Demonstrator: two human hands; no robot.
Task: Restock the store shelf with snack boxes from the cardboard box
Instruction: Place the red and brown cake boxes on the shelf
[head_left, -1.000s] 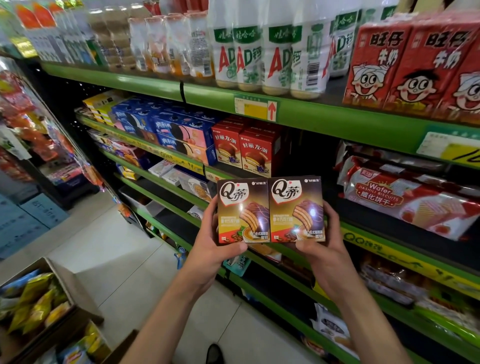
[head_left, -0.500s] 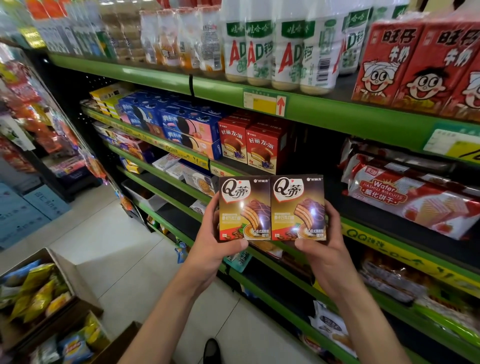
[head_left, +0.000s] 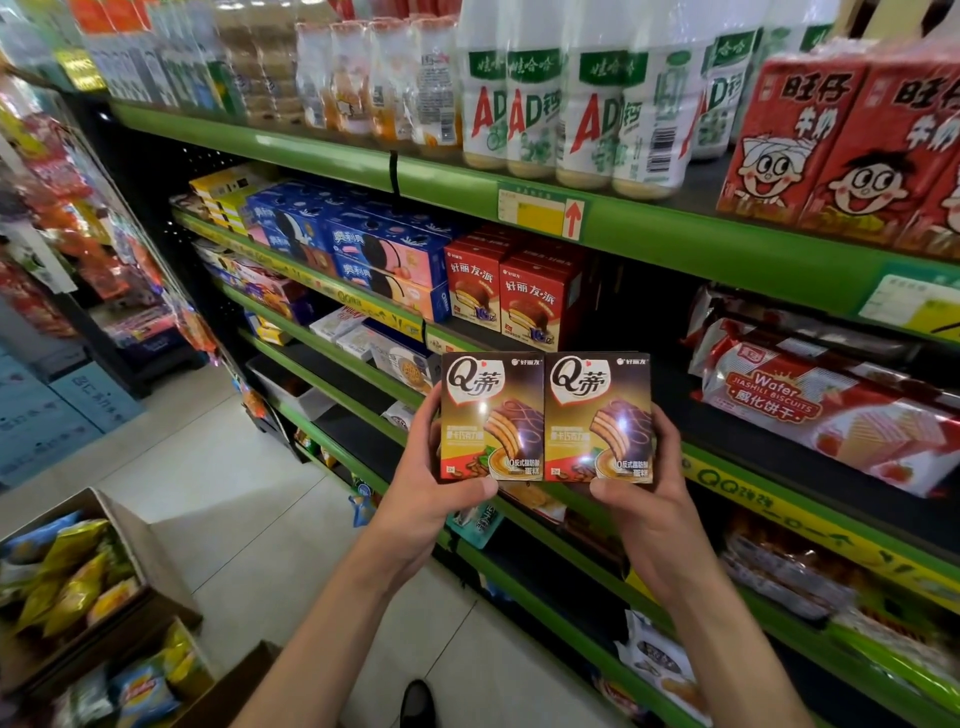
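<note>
Each hand grips one brown snack box — the left hand (head_left: 415, 499) holds the left box (head_left: 491, 415), the right hand (head_left: 649, 512) the right box (head_left: 597, 415), edges touching. Beyond them the dark shelf gap (head_left: 644, 332) beside the red pie boxes (head_left: 514, 296) stands unfilled — placing is not yet done. The cardboard box (head_left: 130, 535) sits on the floor, well apart.

White drink bottles (head_left: 540, 111) with red and green labels stand in a row on the top green shelf, with red milk cartons (head_left: 841, 140) printed with a cartoon face to their right. One shelf down, blue cookie boxes (head_left: 374, 260) sit left of red pie boxes (head_left: 511, 296). Farther right lie wafer packets (head_left: 826, 415) in red and white wrap. A yellow price tag (head_left: 540, 213) with a red arrow hangs on the top shelf edge. Pale floor tiles (head_left: 249, 499) lie below.
</note>
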